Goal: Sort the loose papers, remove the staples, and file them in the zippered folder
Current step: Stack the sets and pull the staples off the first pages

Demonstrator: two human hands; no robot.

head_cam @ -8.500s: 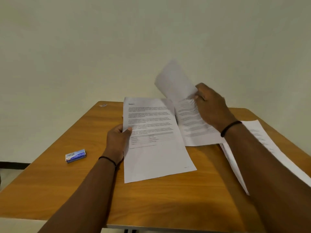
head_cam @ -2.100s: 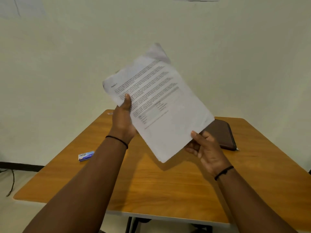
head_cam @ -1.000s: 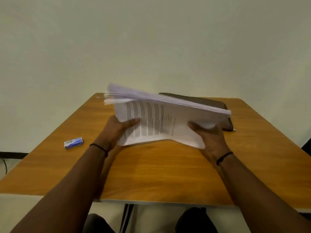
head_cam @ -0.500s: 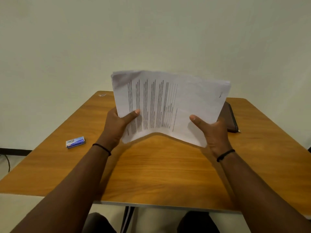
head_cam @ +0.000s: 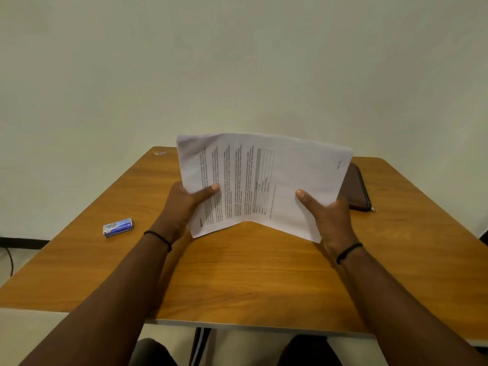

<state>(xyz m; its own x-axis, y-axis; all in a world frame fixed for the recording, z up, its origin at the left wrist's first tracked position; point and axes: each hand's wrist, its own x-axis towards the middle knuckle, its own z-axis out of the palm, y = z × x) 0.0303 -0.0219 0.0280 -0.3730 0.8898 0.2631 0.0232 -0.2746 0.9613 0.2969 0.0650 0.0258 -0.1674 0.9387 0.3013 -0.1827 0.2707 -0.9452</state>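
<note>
Both hands pinch the paper stack (head_cam: 264,180) sideways, long axis running left-right, above the surface (head_cam: 250,273): left hand (head_cam: 184,204) and right hand (head_cam: 330,215) at either end. The zippered folder (head_cam: 355,191) lies far right, so the right hand's closer.

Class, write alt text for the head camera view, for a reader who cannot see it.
Both hands hold a stack of white printed papers upright, turned sideways, above a wooden table, left hand and right hand gripping its lower corners. A brown zippered folder lies behind, a small blue-and-white box at left.
</note>
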